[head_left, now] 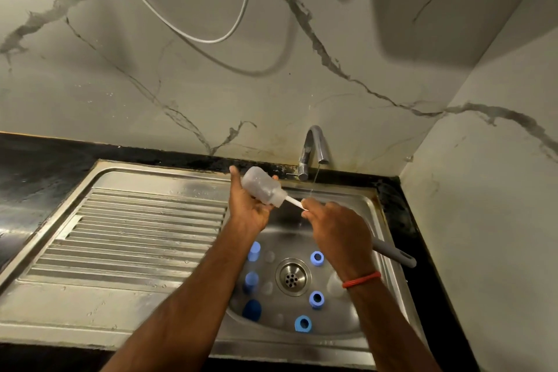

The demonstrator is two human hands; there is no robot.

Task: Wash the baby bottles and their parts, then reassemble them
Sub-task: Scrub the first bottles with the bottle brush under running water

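The left hand [250, 211] curls its fingers round a cloudy plastic bottle [261, 190], tipped over in the middle of the frame. The right hand [338, 229] grips a brush [294, 202]; its thin white stem goes into the bottle. Below, the shiny steel sink [287, 240] holds round blue rings [317, 258] and blue caps [254, 251] around the drain [293, 276].

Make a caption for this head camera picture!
Left hand holds a baby bottle, right hand grips the brush poked inside it, above the sink.
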